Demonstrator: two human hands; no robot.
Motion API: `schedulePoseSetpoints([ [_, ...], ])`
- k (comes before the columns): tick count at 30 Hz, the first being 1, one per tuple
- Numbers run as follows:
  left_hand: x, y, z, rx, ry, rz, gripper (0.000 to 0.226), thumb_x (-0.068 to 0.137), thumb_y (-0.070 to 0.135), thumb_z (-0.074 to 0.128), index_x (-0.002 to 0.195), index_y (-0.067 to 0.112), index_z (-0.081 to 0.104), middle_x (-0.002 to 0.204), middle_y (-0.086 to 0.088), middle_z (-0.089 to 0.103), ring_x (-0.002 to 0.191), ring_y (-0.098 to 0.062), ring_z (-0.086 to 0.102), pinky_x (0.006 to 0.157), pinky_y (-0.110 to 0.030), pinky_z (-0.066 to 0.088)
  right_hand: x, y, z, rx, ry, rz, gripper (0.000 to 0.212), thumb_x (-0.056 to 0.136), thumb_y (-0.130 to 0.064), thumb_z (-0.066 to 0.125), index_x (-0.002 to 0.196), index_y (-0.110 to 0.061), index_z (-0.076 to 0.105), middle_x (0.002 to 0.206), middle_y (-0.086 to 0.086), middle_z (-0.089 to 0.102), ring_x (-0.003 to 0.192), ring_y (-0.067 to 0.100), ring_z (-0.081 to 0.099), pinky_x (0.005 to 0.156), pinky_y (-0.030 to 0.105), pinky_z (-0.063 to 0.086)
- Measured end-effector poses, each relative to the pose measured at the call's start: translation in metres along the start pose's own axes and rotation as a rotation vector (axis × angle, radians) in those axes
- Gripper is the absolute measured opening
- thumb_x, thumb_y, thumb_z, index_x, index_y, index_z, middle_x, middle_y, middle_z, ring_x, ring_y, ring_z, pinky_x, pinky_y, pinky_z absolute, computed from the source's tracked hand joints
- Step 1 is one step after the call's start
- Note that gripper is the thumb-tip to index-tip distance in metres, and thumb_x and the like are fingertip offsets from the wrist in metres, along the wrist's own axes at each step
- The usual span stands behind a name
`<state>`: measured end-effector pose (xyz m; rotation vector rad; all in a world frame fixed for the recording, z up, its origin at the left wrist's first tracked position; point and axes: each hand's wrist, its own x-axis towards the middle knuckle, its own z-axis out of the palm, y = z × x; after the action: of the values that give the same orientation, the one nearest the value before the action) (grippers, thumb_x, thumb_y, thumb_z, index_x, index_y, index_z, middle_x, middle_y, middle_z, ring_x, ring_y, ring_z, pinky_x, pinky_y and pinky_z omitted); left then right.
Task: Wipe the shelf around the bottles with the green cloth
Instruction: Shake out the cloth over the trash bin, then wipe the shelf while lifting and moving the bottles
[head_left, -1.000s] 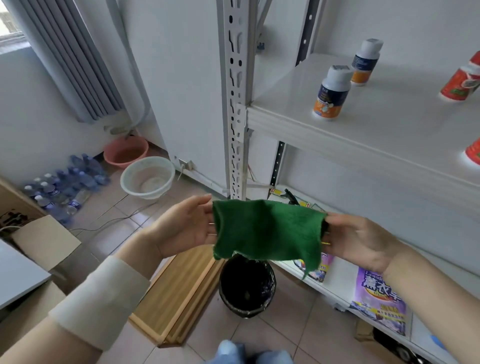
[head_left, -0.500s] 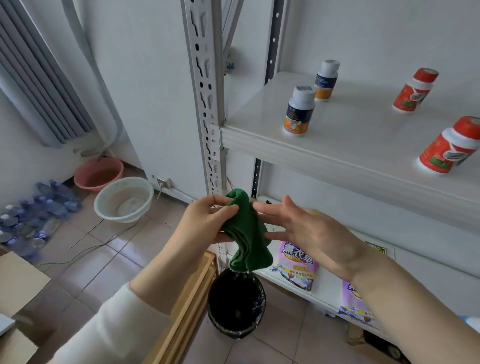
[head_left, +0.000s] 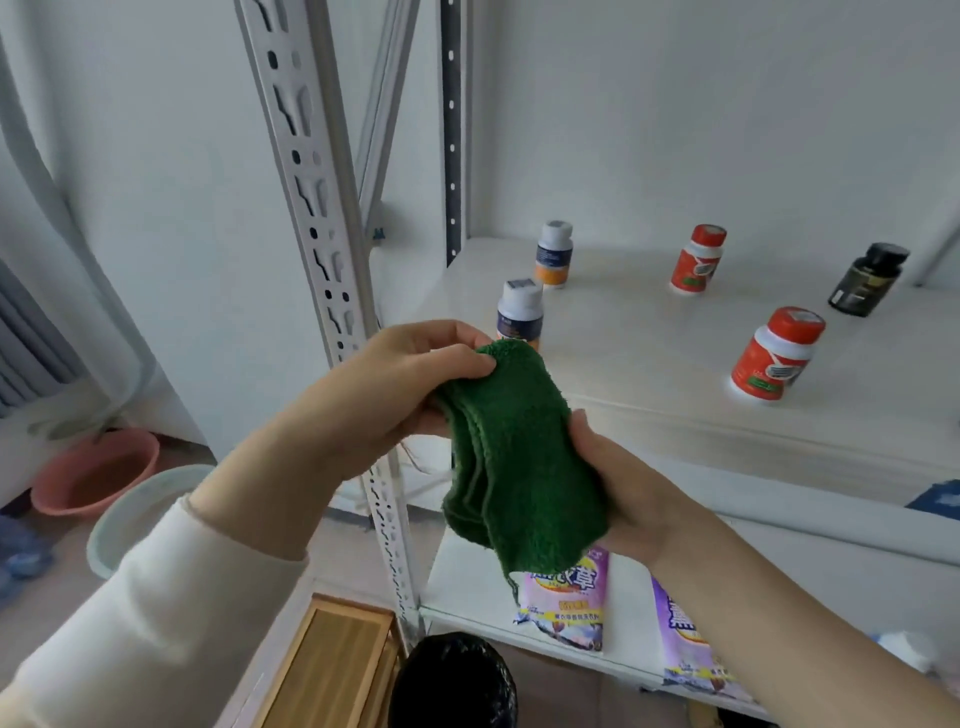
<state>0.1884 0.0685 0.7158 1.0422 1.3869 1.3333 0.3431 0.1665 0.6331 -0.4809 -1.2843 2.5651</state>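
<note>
Now the green cloth (head_left: 519, 457), folded into layers, is held up in front of the near left corner of the shelf (head_left: 649, 374). The left hand (head_left: 384, 395) pinches its top edge between thumb and fingers. The right hand (head_left: 623, 499) grips its lower part from the right, thumb showing and fingers hidden behind. Five bottles (head_left: 776, 353) stand upright on the shelf, apart from one another.
</note>
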Motion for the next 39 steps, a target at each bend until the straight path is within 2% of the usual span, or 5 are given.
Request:
schedulePoseSetpoints([
  [4,0.034,0.016,0.0,0.138,-0.032,0.008,0.015,0.088,0.007,0.052,0.076,0.011,0.06,0.059,0.001,0.06,0.047,-0.006,0.058,0.046,-0.012,0.048,-0.017,-0.02,-0.006,0.119,0.136,-0.143,0.062,0.029,-0.028,0.093,0.087,-0.014,0.076,0.095,0.009,0.074,0.083,0.023,0.072,0.061,0.034,0.058],
  [15,0.136,0.02,0.011,0.665,0.251,0.309,0.023,0.084,0.029,0.062,0.103,0.016,0.059,0.099,0.006,0.066,0.088,-0.01,0.063,0.081,-0.023,0.049,-0.004,-0.154,-0.04,-0.391,0.631,-0.305,0.013,0.087,-0.009,0.055,0.098,-0.013,0.06,0.097,0.01,0.067,0.069,0.015,0.07,0.058,0.026,0.058],
  [25,0.164,-0.04,0.01,0.713,0.382,0.231,0.04,0.08,0.036,0.064,0.117,0.03,0.053,0.117,0.009,0.056,0.094,-0.005,0.056,0.078,-0.012,0.045,0.063,-0.195,-0.07,-1.596,0.271,0.348,0.057,0.091,-0.049,0.039,0.132,-0.01,0.042,0.138,0.001,0.046,0.129,0.02,0.041,0.105,0.028,0.029],
  [34,0.166,-0.051,0.006,0.563,0.337,0.249,0.044,0.064,0.054,0.058,0.107,0.044,0.049,0.11,0.012,0.066,0.099,-0.004,0.063,0.083,-0.016,0.053,0.134,-0.138,-0.107,-1.909,0.407,0.571,0.082,0.088,-0.064,0.015,0.145,-0.011,-0.012,0.153,0.018,-0.02,0.142,0.032,-0.018,0.116,0.046,-0.004],
  [39,0.169,-0.05,0.005,0.564,0.302,0.266,0.05,0.059,0.06,0.052,0.106,0.043,0.047,0.111,0.01,0.066,0.101,-0.008,0.062,0.085,-0.02,0.053,0.159,-0.143,-0.116,-1.871,0.528,0.506,0.077,0.088,-0.064,0.022,0.146,-0.021,-0.006,0.155,0.012,-0.017,0.142,0.029,-0.017,0.116,0.044,-0.007],
])
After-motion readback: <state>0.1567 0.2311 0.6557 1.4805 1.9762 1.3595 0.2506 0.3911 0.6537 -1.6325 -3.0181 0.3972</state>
